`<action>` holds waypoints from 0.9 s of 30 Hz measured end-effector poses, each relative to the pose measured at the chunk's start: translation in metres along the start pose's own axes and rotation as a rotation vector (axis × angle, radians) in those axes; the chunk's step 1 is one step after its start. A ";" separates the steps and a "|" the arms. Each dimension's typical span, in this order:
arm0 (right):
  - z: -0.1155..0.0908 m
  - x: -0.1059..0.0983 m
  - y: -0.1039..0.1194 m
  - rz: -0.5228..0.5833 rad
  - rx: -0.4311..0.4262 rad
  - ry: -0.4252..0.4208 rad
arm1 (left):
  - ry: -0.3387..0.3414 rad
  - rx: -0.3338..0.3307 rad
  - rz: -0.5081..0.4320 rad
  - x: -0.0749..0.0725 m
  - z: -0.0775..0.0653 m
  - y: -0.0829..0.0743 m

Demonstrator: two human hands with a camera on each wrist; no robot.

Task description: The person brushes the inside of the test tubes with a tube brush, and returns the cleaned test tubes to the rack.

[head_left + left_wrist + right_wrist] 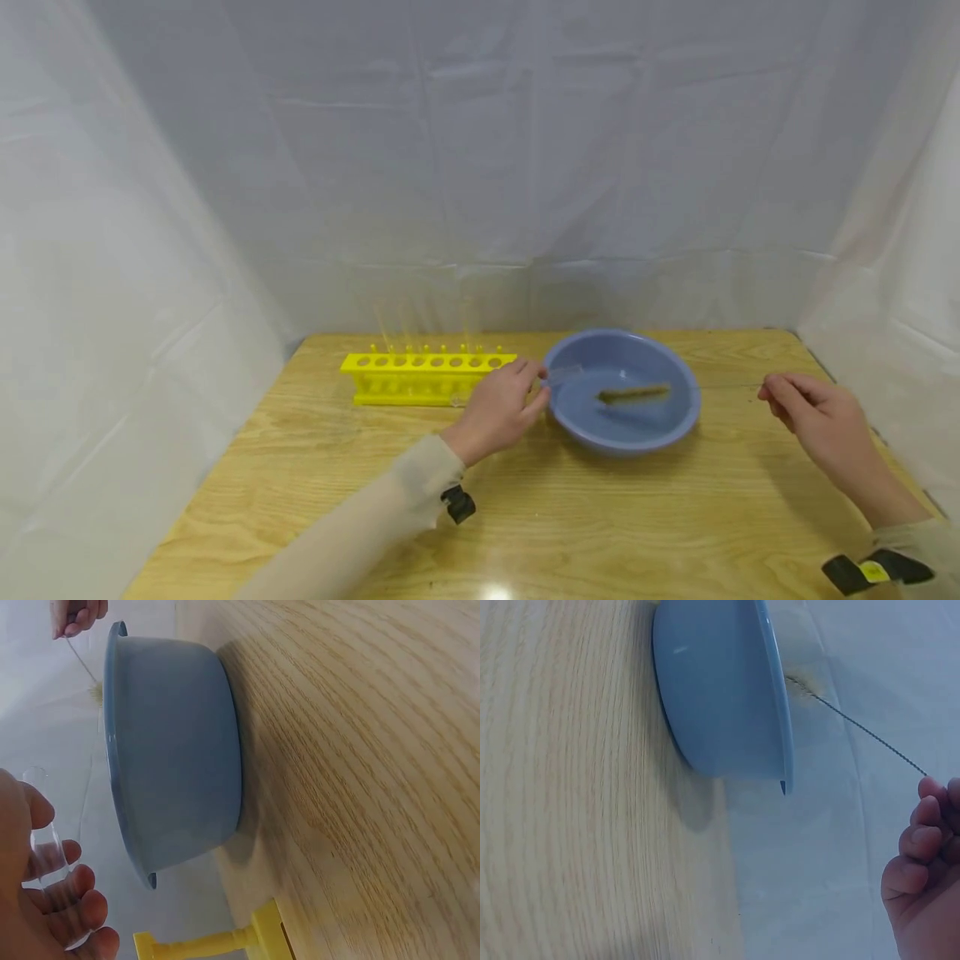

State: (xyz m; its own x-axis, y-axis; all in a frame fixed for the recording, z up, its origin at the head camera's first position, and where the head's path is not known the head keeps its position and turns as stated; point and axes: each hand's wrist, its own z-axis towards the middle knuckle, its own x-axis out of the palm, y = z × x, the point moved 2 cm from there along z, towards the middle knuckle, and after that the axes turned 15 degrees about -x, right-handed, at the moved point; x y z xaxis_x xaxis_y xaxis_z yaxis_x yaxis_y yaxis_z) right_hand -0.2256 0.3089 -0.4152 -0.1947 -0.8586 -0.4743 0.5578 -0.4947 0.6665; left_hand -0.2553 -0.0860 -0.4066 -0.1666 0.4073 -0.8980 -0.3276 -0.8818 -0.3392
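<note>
My left hand (504, 408) grips a clear glass test tube (51, 859), whose far end reaches over the left rim of a blue basin (622, 442). On the other side, my right hand (813, 421) pinches the twisted wire handle of a test tube brush (636, 393). The brown bristles hang over the inside of the basin, pointing left towards the tube but apart from it. In the right wrist view the thin wire (870, 735) runs from the fingertips to the bristles at the rim.
A yellow test tube rack (427, 363) stands left of the basin, partly behind my left hand. Several clear test tubes (405, 321) rise along its back. Everything stands on a wooden table (525, 517) with white sheeting (480, 167) behind and at both sides.
</note>
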 end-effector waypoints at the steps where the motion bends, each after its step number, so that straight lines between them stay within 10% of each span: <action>1: 0.000 0.000 0.001 0.002 -0.016 -0.013 | 0.004 -0.007 0.007 0.001 0.000 0.000; 20: 0.001 -0.004 0.004 0.045 -0.035 -0.064 | -0.008 -0.001 0.153 0.011 0.007 -0.003; 27: 0.002 -0.011 0.001 0.476 0.042 -0.119 | -0.009 0.018 0.169 0.014 0.009 -0.003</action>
State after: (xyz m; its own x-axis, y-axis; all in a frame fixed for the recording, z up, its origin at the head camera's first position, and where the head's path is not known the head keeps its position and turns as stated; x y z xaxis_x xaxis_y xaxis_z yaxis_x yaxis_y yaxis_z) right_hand -0.2247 0.3170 -0.4078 -0.0181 -0.9989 -0.0443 0.5742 -0.0467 0.8174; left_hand -0.2653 -0.0757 -0.4151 -0.2292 0.2557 -0.9392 -0.3108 -0.9336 -0.1783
